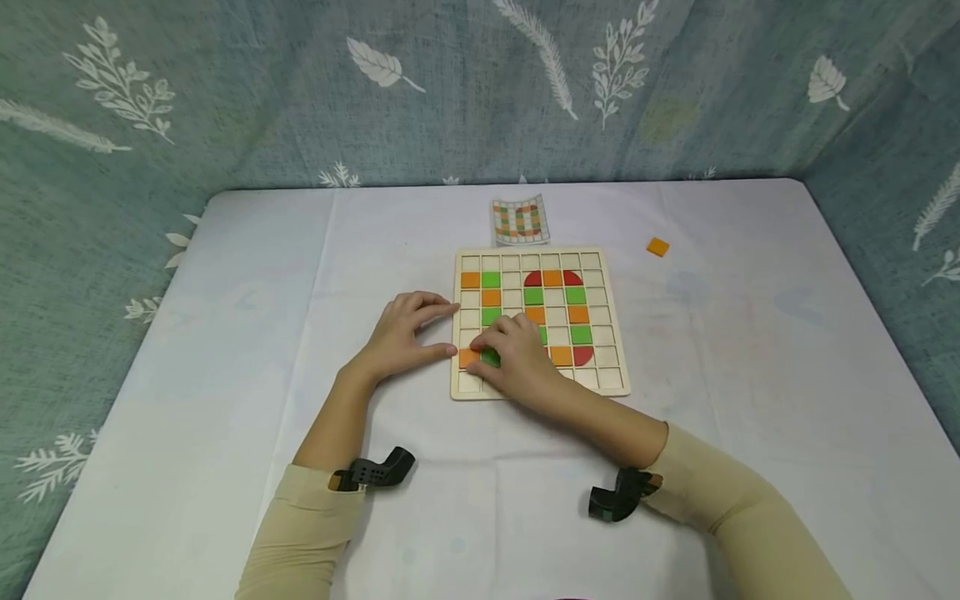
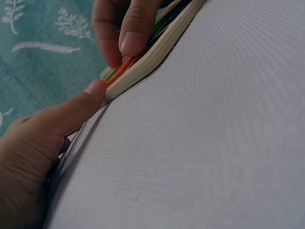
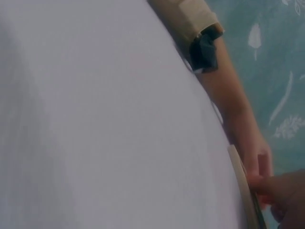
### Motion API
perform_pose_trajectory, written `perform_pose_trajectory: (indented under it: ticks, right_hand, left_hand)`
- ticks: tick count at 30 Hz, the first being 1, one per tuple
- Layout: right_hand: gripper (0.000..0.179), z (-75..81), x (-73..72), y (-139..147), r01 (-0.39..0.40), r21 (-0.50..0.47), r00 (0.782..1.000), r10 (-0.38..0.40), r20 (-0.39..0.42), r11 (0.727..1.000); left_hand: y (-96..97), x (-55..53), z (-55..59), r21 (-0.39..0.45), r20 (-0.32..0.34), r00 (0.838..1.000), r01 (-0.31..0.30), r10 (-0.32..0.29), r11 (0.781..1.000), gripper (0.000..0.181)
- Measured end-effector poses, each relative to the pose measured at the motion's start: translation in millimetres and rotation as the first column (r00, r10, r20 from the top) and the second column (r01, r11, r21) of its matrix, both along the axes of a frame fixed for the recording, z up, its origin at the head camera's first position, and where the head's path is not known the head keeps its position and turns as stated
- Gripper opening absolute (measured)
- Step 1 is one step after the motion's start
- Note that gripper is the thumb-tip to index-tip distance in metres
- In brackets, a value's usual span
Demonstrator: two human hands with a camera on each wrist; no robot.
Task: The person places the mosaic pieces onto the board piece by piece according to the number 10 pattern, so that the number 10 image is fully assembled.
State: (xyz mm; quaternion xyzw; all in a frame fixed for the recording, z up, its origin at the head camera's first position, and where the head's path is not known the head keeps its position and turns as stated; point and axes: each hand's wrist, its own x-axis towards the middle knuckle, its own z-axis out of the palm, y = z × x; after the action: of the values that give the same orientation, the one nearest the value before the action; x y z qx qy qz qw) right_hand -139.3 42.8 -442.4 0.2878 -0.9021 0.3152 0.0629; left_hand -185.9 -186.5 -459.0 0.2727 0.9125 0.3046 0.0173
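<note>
A square wooden grid board (image 1: pixel 615 379) lies on the table, with orange, green and red pieces in several cells. My left hand (image 1: pixel 401 333) rests at its left edge, forefinger and thumb extended, their tips touching the rim. In the left wrist view the left thumb (image 2: pixel 78 112) meets the board's corner. My right hand (image 1: pixel 517 362) reaches over the board's lower left. Its thumb and forefinger pinch an orange square tile (image 1: pixel 467 358) in the first column. A green tile (image 1: pixel 491 357) shows between those fingers, partly shaded. The right hand hides some cells behind it.
A small pattern card (image 1: pixel 520 221) with a matching coloured grid stands just behind the board. One loose orange tile (image 1: pixel 657 247) lies on the white tablecloth (image 1: pixel 750 333) to the board's right. A leaf-patterned curtain (image 1: pixel 450 100) borders the table's back and sides.
</note>
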Motion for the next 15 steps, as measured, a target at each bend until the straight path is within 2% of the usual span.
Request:
perform_pose_trajectory:
  ticks: [8,15]
  right_hand:
    - [0.032,7.0,-8.8,21.4,0.095,-0.103,0.995,-0.095,0.003,0.990]
    - [0.035,13.1,-19.3,48.0,0.177,-0.119,0.984,-0.175,0.027,0.977]
  left_hand:
    - [0.5,-0.9,1.8,-0.009,0.002,1.000,-0.008,0.008,1.000,0.064]
    - [1.3,-0.2,0.0,-0.015,0.004,1.000,-0.013,0.014,1.000,0.064]
